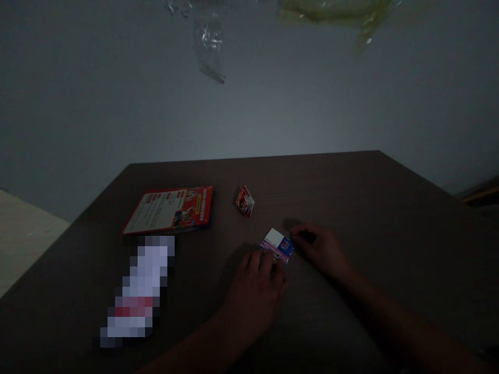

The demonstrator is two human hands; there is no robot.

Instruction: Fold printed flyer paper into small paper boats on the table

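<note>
With left fingers half-curled over rectangular white-blue-pink paper card, right fingertips nearly meeting beside it, apparently steadying. Can't tell either grip. Likely needs light touch next.

Extends bare and dimly lit from below, seen from above; angles the left forearm up and rightward from the bottom edge, the right forearm up and leftward from the lower right; holds the left hand low, back upward, fingers bent and pointing forward; holds the right hand slightly farther forward, turned inward, fingers curled, with a dark hollow behind the fingertips; sets both hands near each other but apart.
</note>
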